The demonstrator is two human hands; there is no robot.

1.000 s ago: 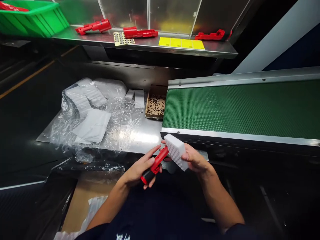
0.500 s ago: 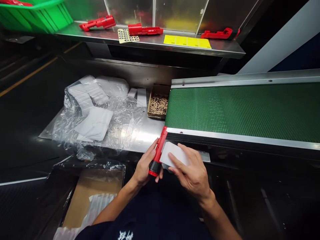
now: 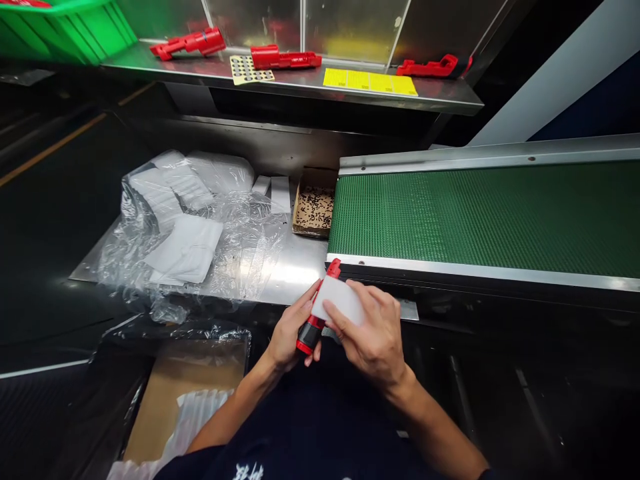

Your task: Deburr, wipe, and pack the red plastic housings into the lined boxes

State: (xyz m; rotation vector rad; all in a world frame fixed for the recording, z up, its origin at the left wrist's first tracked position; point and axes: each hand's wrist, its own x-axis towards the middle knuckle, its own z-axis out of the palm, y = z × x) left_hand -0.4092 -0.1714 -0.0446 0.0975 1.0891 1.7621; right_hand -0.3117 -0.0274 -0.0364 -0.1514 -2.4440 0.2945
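Since half a sec ago the R hand (image 3: 375,333) has shifted toward 9 o'clock, taking the white block (image 3: 337,293) from just beside the red-and-black tool (image 3: 309,335) to over its mid-section; the L hand (image 3: 287,333) is approx. where it was. L hand is closed round the tool, which tilts w/ its black end at 7 o'clock and red tip at 1. R hand grips the block, fingertips on its upper face; the block hides the tool's middle, so can't tell if the two touch. Both are held up off the near edge of the metal table (image 3: 305,257). From the hands: at 12, a shallow carton (image 3: 311,232) w/ small black bits; at 2, a green conveyor belt (image 3: 475,213); at 10, clear plastic film (image 3: 245,223) w/ white sheets (image 3: 193,240); at approx. 8, brown cardboard (image 3: 160,407) w/ white wrap (image 3: 195,410) partly over it. Further out, a metal shelf (image 3: 445,95) runs 11 to 1 w/ red pcs at 11 (image 3: 193,44), nr 12 (image 3: 285,59) and 1 (image 3: 427,67), plus a yellow label sheet (image 3: 370,81) just past 12; green bin (image 3: 65,33) at 10.
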